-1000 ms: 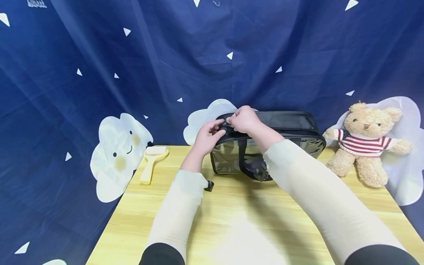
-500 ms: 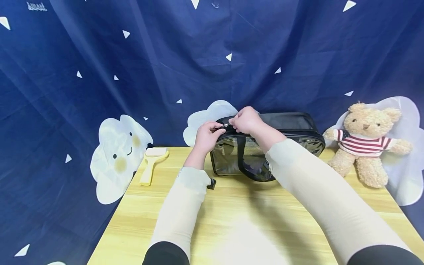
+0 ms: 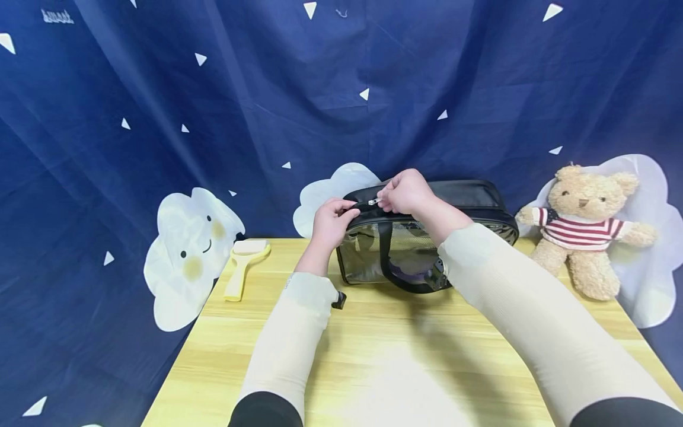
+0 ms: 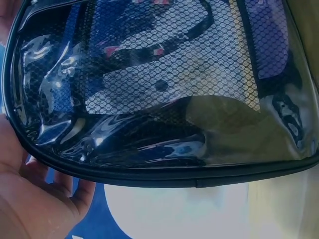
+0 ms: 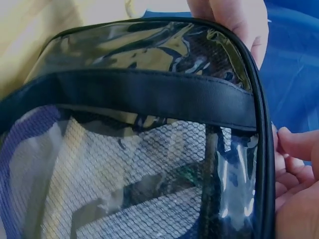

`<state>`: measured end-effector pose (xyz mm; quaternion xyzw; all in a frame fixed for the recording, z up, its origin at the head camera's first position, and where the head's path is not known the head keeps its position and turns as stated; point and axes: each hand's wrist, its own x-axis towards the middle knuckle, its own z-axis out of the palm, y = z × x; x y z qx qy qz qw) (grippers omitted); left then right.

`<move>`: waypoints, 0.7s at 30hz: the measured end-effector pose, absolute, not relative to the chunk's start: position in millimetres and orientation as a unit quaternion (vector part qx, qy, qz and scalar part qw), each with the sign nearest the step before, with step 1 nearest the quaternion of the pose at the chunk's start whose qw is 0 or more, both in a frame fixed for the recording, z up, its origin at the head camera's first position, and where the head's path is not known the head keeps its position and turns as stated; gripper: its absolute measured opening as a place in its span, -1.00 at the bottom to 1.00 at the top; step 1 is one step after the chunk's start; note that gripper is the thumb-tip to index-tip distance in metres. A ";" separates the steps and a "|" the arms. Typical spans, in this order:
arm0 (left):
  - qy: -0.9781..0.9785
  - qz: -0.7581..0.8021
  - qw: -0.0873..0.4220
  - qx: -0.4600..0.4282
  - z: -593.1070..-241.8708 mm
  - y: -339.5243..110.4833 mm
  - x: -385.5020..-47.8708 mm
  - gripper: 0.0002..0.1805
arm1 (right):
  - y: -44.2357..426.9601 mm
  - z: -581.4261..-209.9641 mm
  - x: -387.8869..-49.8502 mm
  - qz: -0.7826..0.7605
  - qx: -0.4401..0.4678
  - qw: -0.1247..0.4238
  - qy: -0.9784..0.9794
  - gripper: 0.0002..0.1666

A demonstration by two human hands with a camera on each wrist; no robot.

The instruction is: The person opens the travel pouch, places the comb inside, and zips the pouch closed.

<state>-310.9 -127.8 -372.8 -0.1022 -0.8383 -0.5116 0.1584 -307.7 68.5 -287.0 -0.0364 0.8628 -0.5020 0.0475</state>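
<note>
A bag [image 3: 360, 261] of see-through plastic with black trim and a black carrying handle [image 3: 388, 249] stands on the table. At its top left corner my left hand [image 3: 331, 225] pinches the edge beside the zip. The fingers of that hand [image 4: 42, 199] lie round the trim in the left wrist view. My right hand [image 3: 408, 193] pinches the silver zip pull [image 3: 374, 202] on the bag's top, a short way right of the left hand. In the right wrist view the right hand's thumb and fingers [image 5: 299, 174] are curled together, the pull hidden behind the trim.
On the wooden table [image 3: 384, 367], a yellow-handled roller [image 3: 242, 267] lies to the left. A teddy bear [image 3: 584, 231] in a striped top sits on the right. Behind the table hangs a blue curtain [image 3: 256, 107] with white clouds. Mesh and something purple [image 4: 266, 37] show through the bag's panel.
My right hand has moved a little to the right along the bag's top with the zip pull. The left hand stays at the corner, its fingers closer together on the edge.
</note>
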 end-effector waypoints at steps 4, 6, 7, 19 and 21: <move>-0.835 -0.515 0.163 -0.104 -373.8 -125.5 -310.4 -0.77 | 67.5 -292.4 -306.7 -0.528 -0.017 0.021 0.849 -0.79; -0.833 -0.517 0.166 -0.105 -373.7 -124.6 -310.5 -0.77 | 67.2 -294.6 -306.4 -0.539 -0.009 0.005 0.842 -0.79; -0.834 -0.515 0.168 -0.104 -373.3 -124.2 -310.5 -0.77 | 67.5 -295.3 -306.4 -0.539 -0.009 -0.002 0.842 -0.79; -0.848 -0.491 0.165 -0.115 -370.1 -127.5 -314.3 -0.76 | 98.7 -284.7 -306.3 -0.598 0.005 0.007 0.801 -0.84; -0.852 -0.485 0.161 -0.117 -368.9 -129.1 -315.3 -0.76 | 107.1 -283.9 -305.5 -0.611 0.004 0.006 0.792 -0.83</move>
